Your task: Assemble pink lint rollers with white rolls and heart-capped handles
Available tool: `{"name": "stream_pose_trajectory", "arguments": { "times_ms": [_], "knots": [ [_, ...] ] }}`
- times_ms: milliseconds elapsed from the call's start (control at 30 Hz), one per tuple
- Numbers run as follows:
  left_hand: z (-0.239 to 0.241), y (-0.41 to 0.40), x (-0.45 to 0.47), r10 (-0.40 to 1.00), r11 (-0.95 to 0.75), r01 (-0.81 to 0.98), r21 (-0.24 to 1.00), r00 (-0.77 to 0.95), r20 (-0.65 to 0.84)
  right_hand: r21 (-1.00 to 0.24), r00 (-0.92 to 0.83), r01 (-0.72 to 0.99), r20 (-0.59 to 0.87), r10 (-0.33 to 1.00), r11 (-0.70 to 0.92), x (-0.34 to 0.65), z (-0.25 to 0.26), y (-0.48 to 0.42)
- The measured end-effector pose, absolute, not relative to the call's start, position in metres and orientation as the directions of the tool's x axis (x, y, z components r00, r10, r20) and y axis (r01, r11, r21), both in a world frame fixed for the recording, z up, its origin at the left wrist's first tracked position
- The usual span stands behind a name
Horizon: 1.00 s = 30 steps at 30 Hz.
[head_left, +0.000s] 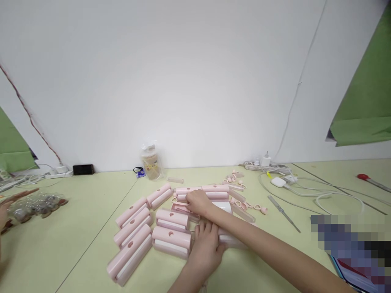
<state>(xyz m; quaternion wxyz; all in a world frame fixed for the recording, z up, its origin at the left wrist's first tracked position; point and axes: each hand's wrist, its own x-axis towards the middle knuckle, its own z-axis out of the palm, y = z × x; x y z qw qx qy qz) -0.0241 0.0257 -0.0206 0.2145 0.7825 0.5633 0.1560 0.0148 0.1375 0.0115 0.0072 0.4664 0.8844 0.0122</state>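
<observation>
My right hand (198,202) reaches across above my left, its fingers bent down over the end of an open pink tube case (179,206) whose inside shows. Closer to me, my left hand (208,241) is curled with its fingertips down; what lies under them is hidden. Pink tube cases with white rolls, such as one (171,241) left of my left hand, lie around both hands. Several have a round hole on top. A white roll (223,206) lies partly behind my right forearm. Another pink case (233,239) is partly covered by that forearm.
Small pink loop pieces (260,209) and clear strips (243,213) lie to the right. Beyond them are a craft knife (284,213) and white cables (308,191). A bagged cup (151,165) stands by the wall. At left, another person's hand is near clear-wrapped items (38,207).
</observation>
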Motion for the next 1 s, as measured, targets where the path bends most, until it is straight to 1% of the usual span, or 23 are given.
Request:
{"name": "stream_pose_trajectory", "arguments": {
  "times_ms": [167, 333, 500, 633, 800, 900, 1000],
  "knots": [
    [-0.018, 0.024, -0.024, 0.947, -0.276, 0.813, 0.513, 0.320, 0.002, 0.023, -0.582, 0.812, -0.022, 0.813, 0.583, 0.023, 0.015, 0.135],
    [-0.016, 0.025, -0.024, 0.945, -0.273, 0.791, 0.548, 0.327, 0.000, -0.005, -0.597, 0.802, -0.027, 0.802, 0.597, 0.022, 0.014, 0.130],
    [-0.018, 0.025, -0.024, 0.944, -0.282, 0.790, 0.545, 0.329, 0.013, -0.071, -0.597, 0.800, 0.005, 0.802, 0.596, 0.024, 0.011, 0.129],
    [-0.017, 0.024, -0.024, 0.948, -0.278, 0.812, 0.513, 0.319, 0.008, -0.168, -0.602, 0.777, 0.086, 0.794, 0.607, 0.031, 0.009, 0.130],
    [-0.013, 0.023, -0.024, 0.949, -0.265, 0.836, 0.480, 0.314, -0.024, -0.331, -0.575, 0.721, 0.204, 0.792, 0.609, 0.039, 0.005, 0.128],
    [-0.011, 0.022, -0.024, 0.946, -0.268, 0.827, 0.495, 0.324, -0.028, -0.450, -0.541, 0.677, 0.231, 0.808, 0.582, 0.044, 0.002, 0.130],
    [-0.011, 0.023, -0.025, 0.943, -0.278, 0.813, 0.512, 0.332, -0.015, -0.584, -0.494, 0.620, 0.228, 0.839, 0.524, 0.049, 0.000, 0.134]
  ]
}}
